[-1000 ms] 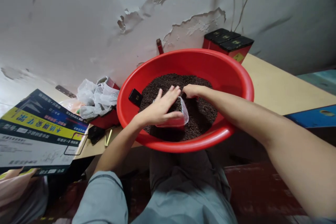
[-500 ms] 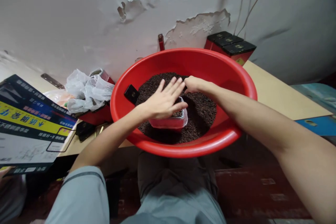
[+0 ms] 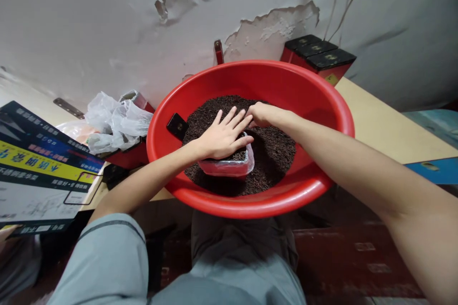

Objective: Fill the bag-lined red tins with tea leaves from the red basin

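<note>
A large red plastic basin (image 3: 250, 208) holds a heap of dark, loose grains that look like tea leaves (image 3: 277, 162). Sitting in the heap is a red square tin (image 3: 223, 169) with a clear plastic bag (image 3: 251, 157) lining it and folded over its rim. My left hand (image 3: 223, 139) lies flat over the tin's filled mouth, fingers spread. Just beyond the tin's far right corner, my right hand (image 3: 261, 114) has its fingers curled in, close to the left fingertips; whatever they pinch is hidden. A black lid (image 3: 177, 125) leans against the basin's left inner wall.
Left of the basin, crumpled plastic bags (image 3: 119, 121) lie over red tins. A printed board (image 3: 39, 176) fills the left edge. Several black-lidded red tins (image 3: 320, 55) stand behind, against the peeling wall (image 3: 107, 19). The tabletop (image 3: 386, 124) extends to the right.
My left hand stays spread over the tin and has shifted slightly left with it. My right hand has moved a little left, its curled fingers now close to the left fingertips.
</note>
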### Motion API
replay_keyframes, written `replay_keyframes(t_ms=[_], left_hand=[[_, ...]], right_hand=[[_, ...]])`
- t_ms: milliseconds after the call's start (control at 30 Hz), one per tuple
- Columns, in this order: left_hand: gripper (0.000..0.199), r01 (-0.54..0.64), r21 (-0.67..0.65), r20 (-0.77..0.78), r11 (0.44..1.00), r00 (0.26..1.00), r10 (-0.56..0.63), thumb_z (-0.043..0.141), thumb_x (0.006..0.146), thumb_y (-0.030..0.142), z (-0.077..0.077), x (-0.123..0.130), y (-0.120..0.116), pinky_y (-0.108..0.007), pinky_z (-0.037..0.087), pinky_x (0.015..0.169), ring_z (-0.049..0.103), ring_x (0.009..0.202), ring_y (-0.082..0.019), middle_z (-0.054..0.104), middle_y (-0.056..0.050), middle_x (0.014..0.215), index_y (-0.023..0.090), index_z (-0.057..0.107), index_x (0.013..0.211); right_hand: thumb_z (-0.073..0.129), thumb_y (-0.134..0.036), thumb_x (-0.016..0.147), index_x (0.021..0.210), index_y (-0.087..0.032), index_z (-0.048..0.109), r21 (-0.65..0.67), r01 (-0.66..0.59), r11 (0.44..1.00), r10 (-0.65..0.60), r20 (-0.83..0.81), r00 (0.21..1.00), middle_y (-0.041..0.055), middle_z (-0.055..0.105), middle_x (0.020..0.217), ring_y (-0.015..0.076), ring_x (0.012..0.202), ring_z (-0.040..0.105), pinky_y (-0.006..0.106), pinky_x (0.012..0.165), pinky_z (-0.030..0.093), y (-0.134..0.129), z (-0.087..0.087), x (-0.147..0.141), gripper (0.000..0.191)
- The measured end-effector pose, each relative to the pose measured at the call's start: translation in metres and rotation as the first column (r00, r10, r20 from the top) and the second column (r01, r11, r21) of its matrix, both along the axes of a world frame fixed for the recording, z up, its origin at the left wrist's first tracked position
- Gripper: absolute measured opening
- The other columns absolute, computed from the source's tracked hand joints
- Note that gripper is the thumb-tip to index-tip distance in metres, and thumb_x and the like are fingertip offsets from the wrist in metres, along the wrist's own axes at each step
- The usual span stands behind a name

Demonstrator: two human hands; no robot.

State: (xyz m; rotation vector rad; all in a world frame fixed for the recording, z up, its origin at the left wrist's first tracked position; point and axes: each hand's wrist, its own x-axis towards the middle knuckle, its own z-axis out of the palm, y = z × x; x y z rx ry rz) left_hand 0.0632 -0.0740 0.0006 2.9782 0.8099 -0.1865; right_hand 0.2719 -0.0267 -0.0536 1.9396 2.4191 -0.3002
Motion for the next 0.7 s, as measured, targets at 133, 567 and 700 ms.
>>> replay_keyframes(t_ms=[133,567,700], left_hand=[[0.073,-0.038,-0.009,0.079,0.999,0.996,0.038,0.020,0.108,0.059,0.009,0.002,0.006,-0.063,0.007,0.129,0.004,0.164,-0.032,0.011,-0.013,0.176,0.019,0.016,0.169],[0.065,-0.186,0.150,0.168,0.971,0.973,0.161,0.031,0.109,0.054,0.001,0.008,0.005,-0.056,0.024,0.127,0.021,0.161,-0.035,0.027,-0.017,0.173,0.018,0.037,0.163],[0.064,-0.174,0.122,0.169,0.977,0.974,0.152,0.030,0.110,0.053,0.000,0.004,0.006,-0.051,0.029,0.126,0.030,0.158,-0.032,0.033,-0.017,0.170,0.017,0.037,0.162]], right_hand=[[0.084,-0.017,0.076,0.096,-0.025,0.085,0.047,-0.019,0.999,0.022,-0.057,0.998,0.0047,0.082,0.090,0.0244,0.088,0.077,0.030,0.082,0.057,0.002,0.001,0.006,0.021],[0.083,-0.016,0.078,0.104,-0.025,0.085,0.146,-0.027,0.989,0.051,-0.167,0.985,0.0064,0.082,0.090,0.0261,0.088,0.076,0.034,0.085,0.057,-0.012,0.017,0.011,0.028],[0.082,-0.015,0.080,0.109,-0.026,0.084,0.151,0.007,0.988,0.019,-0.171,0.985,0.0072,0.082,0.094,0.0274,0.090,0.076,0.036,0.086,0.058,-0.015,0.019,0.011,0.031]])
